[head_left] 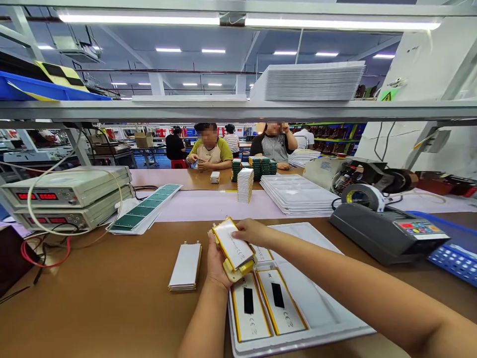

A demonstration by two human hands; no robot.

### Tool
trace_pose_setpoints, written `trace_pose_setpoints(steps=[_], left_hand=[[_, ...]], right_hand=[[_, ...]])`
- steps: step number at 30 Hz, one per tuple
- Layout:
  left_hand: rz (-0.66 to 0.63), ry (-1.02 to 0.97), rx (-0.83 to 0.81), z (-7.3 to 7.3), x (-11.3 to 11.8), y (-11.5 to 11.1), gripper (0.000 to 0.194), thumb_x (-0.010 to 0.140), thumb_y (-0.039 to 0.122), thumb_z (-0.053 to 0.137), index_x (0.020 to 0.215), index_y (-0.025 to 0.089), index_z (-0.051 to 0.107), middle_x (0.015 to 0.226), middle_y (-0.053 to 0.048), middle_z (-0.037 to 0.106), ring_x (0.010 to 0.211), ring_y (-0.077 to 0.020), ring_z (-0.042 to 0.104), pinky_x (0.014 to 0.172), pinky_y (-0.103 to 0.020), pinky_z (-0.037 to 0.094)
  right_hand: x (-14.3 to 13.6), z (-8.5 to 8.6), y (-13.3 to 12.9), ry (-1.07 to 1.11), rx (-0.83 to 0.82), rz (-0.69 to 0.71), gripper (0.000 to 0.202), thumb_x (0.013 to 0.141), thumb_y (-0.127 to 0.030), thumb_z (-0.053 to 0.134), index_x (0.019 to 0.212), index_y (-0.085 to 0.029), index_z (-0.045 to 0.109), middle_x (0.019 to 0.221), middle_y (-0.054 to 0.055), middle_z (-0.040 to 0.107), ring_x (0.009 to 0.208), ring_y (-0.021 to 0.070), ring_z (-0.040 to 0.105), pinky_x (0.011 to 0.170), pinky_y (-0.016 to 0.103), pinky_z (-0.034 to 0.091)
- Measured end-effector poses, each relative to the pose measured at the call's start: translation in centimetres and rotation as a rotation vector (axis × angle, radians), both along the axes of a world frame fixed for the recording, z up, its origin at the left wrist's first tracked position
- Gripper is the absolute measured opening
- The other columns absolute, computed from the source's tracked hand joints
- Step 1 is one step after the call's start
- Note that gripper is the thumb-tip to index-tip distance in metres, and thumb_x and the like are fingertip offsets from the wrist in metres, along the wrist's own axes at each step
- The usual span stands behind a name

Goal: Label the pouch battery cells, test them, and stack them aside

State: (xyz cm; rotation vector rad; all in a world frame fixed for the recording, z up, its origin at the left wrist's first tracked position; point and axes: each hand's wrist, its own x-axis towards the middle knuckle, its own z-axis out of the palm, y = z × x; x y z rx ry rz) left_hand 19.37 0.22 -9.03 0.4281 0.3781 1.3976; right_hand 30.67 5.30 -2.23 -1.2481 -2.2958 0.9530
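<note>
My left hand [217, 261] is wrapped around a pale yellow fixture [238, 271] and a flat white battery cell [231, 242] with yellow edges lying on it, tilted. On the cell's upper face rest the bent fingers of my right hand [249, 232]; whether they grip its edge I cannot tell. Beneath both hands lies a white plastic tray [331, 303]. In its near left part are two battery cells [282, 301] with black patches, and another cell shows partly behind my hands. Left of my left hand stands a small stack of battery cells [186, 266].
Measuring instruments [67, 191] with cables stand at left, beside green boards [149, 209]. A tall cell stack [245, 185] and stacked trays [298, 194] are ahead. A tape dispenser [387, 231] and blue basket [456, 261] are at right. Two people sit opposite. A shelf [223, 112] crosses above.
</note>
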Motion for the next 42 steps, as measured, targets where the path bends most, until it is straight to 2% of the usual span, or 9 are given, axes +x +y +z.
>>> trace_pose_setpoints(steps=[3,6,12,18,22,25,32,38,42], left_hand=[[-0.020,-0.009,0.034,0.5,-0.2,-0.3,0.061,0.070,0.063,0.044,0.105,0.015,0.056,0.092,-0.013,0.066,0.083,-0.0286,0.061,0.074,-0.045,0.047],[-0.036,-0.008,0.052,1.3,-0.2,-0.8,0.068,0.067,0.068,0.041,0.104,0.014,0.057,0.093,-0.015,0.065,0.088,-0.0319,0.059,0.075,-0.049,0.045],[0.098,0.010,0.055,1.9,-0.2,-0.7,0.058,0.071,0.062,0.043,0.104,0.016,0.057,0.085,-0.012,0.066,0.087,-0.0317,0.060,0.072,-0.050,0.046],[0.182,0.075,0.034,1.4,-0.2,0.2,0.043,0.072,0.041,0.053,0.107,0.016,0.054,0.088,-0.013,0.065,0.081,-0.0281,0.062,0.073,-0.047,0.047],[0.225,0.099,-0.023,1.1,0.0,0.3,0.040,0.067,0.021,0.053,0.107,0.015,0.053,0.082,-0.010,0.066,0.078,-0.0260,0.062,0.074,-0.047,0.047],[0.207,0.099,-0.047,0.9,0.2,0.3,0.045,0.063,0.014,0.051,0.108,0.015,0.052,0.080,-0.008,0.066,0.080,-0.0262,0.062,0.075,-0.047,0.047],[0.201,0.126,-0.102,0.9,0.4,0.3,0.046,0.062,0.013,0.050,0.108,0.015,0.051,0.083,-0.009,0.065,0.082,-0.0273,0.062,0.076,-0.048,0.047],[0.211,0.109,-0.051,1.1,-0.1,0.4,0.043,0.064,0.015,0.050,0.108,0.017,0.051,0.081,-0.007,0.065,0.082,-0.0262,0.062,0.076,-0.048,0.046],[0.232,0.095,-0.053,1.2,-0.8,0.3,0.040,0.066,0.017,0.050,0.106,0.017,0.053,0.081,-0.008,0.065,0.086,-0.0274,0.061,0.078,-0.048,0.045]], right_hand=[[1.3,0.7,-1.8,-0.183,0.233,-0.021,0.023,0.079,-0.038,0.050,0.080,-0.017,0.060,0.078,0.003,0.062,0.071,0.0160,0.053,0.055,0.023,0.031],[4.3,1.0,-3.1,-0.408,0.435,-0.107,0.036,0.087,-0.042,0.032,0.083,-0.019,0.060,0.086,0.005,0.063,0.078,0.0188,0.055,0.057,0.025,0.030],[10.7,-2.2,-5.3,-0.699,0.290,-0.097,0.018,0.082,-0.027,0.043,0.078,-0.021,0.059,0.082,0.004,0.065,0.076,0.0197,0.057,0.054,0.025,0.029],[11.7,-5.0,-8.1,-0.763,0.268,-0.052,0.018,0.081,-0.020,0.042,0.073,-0.019,0.058,0.079,0.007,0.065,0.072,0.0207,0.058,0.054,0.025,0.030],[11.9,-5.6,-7.6,-0.658,0.157,-0.130,0.016,0.080,-0.024,0.045,0.074,-0.020,0.059,0.081,0.005,0.064,0.073,0.0191,0.057,0.054,0.025,0.031],[12.1,-5.6,-6.8,-0.559,0.036,-0.183,0.013,0.077,-0.028,0.049,0.073,-0.021,0.060,0.083,0.003,0.064,0.073,0.0168,0.056,0.053,0.023,0.031],[11.5,-5.7,-6.5,-0.577,0.112,-0.165,0.014,0.075,-0.025,0.048,0.072,-0.020,0.061,0.079,0.005,0.064,0.071,0.0183,0.055,0.053,0.025,0.029],[11.3,-6.7,-5.3,-0.040,-0.426,-0.091,0.026,0.077,-0.037,0.046,0.063,-0.016,0.051,0.056,-0.002,0.048,0.049,0.0081,0.041,0.046,0.020,0.028],[10.0,-7.2,-5.7,0.139,-0.581,-0.066,0.020,0.072,-0.031,0.053,0.062,-0.016,0.045,0.054,-0.005,0.040,0.045,0.0053,0.033,0.043,0.019,0.026]])
